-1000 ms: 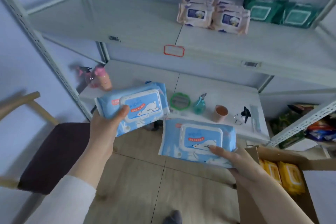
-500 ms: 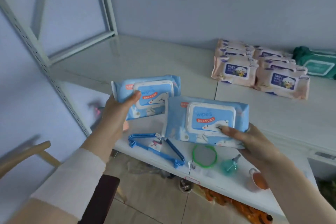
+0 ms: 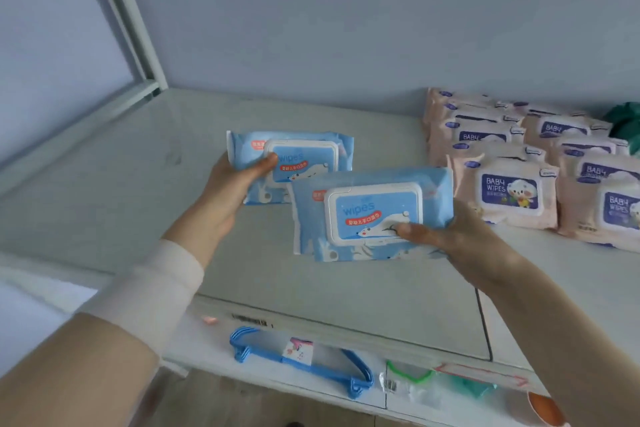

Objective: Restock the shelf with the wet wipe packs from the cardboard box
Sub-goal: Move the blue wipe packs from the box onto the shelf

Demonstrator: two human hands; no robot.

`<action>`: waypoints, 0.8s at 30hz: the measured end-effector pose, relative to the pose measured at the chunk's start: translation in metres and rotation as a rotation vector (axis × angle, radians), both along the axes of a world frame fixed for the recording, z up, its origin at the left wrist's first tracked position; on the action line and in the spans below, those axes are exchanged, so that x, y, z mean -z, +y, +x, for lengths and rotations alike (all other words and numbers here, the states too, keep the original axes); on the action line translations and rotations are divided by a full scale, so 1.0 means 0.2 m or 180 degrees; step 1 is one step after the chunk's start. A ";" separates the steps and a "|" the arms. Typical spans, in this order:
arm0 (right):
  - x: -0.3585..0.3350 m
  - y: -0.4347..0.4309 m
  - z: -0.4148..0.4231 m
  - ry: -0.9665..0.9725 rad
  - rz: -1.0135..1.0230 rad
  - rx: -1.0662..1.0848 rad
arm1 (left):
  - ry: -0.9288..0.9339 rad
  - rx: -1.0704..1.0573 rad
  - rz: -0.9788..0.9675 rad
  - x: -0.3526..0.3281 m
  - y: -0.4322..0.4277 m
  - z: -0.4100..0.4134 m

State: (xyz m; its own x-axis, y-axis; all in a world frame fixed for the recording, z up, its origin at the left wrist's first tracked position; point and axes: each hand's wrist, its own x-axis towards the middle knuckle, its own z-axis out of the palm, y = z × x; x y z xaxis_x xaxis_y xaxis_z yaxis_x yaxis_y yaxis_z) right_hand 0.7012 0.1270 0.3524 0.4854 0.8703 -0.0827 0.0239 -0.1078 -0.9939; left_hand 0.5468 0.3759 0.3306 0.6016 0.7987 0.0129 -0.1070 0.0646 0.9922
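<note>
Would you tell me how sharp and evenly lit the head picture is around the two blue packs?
Head view: soft even light, no hard shadows; the near blue pack reads clearly, the far blue pack softer; the blue hangers are blurred.

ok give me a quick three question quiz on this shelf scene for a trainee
1. True or false: the right hand holds nothing, while the left hand grips the farther blue wipes pack.
2. The pink baby wipes packs sit: A) left of both hands, B) right of both hands, C) inside a box.
3. Fill in: on the lower shelf lie blue ____.

Key
1. False: it grips the nearer blue wipes pack.
2. B
3. hangers
</note>
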 end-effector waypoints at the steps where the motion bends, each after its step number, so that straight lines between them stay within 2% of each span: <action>1: 0.01 0.06 0.04 -0.0077 -0.0060 0.0120 | 0.0019 0.0087 -0.0004 0.00 0.08 0.08; 10: 0.08 0.41 0.41 -0.0314 -0.0360 0.0647 | 0.0191 0.1182 -0.0137 0.06 0.47 0.83; 18: 0.12 0.61 0.65 -0.1290 -0.1077 0.1379 | 0.0326 0.1661 0.0171 0.05 0.56 1.28; 24: 0.10 0.71 0.73 -0.2216 -0.1347 0.1770 | 0.0787 0.1645 0.0612 -0.01 0.66 1.46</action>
State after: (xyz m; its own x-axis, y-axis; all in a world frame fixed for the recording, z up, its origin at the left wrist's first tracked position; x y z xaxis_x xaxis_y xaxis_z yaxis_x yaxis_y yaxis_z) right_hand 0.8478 0.2690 0.3334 0.8750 0.4678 0.1249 0.4272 -0.6244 -0.6539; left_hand 0.8390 0.5081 0.3333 0.9147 0.3993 -0.0616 0.1257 -0.1364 0.9827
